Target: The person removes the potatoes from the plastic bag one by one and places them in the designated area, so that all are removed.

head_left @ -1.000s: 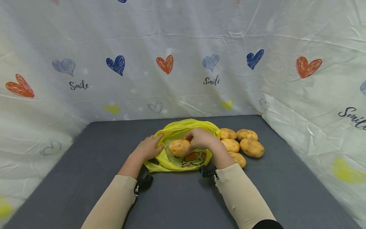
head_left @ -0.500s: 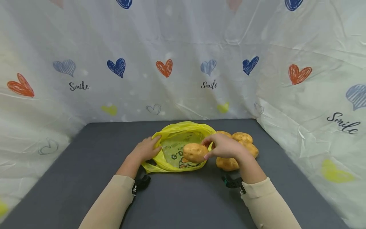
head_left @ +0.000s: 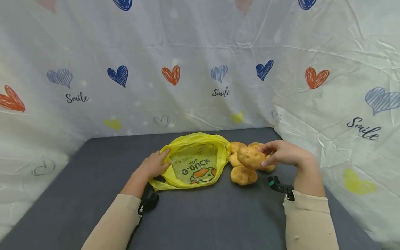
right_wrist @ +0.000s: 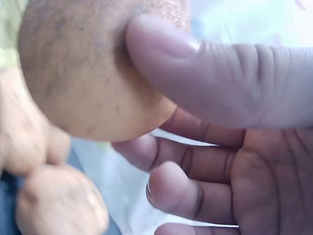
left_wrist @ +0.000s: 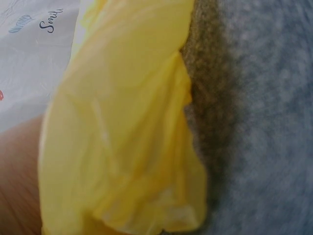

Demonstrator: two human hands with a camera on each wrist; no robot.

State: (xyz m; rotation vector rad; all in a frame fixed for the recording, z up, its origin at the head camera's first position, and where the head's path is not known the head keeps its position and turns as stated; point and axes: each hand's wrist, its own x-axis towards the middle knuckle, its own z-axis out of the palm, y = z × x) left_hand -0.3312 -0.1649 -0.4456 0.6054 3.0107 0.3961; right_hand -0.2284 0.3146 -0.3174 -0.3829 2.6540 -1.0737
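A yellow plastic bag (head_left: 195, 138) lies with its mouth spread wide, showing a printed cartoon and lettering inside. My left hand (head_left: 153, 164) holds the bag's left rim. In the left wrist view the bag's crumpled side (left_wrist: 122, 122) fills the middle and hides the fingers. Over at the right, my right hand (head_left: 288, 152) pinches a potato (head_left: 250, 158) between thumb and fingers, above the other potatoes. Up close in the right wrist view, the thumb (right_wrist: 161, 46) presses on the held potato (right_wrist: 88, 73).
Several potatoes (head_left: 243, 175) lie in a group against the bag's right side, partly hidden by the held one. A dark grey cloth (head_left: 200, 218) covers the table. White sheeting with printed hearts (head_left: 171, 75) hangs behind and along both sides.
My right hand has carried the potato from inside the bag out to the right, over the other potatoes. My left hand has stayed at the bag's rim. The view has shifted slightly.
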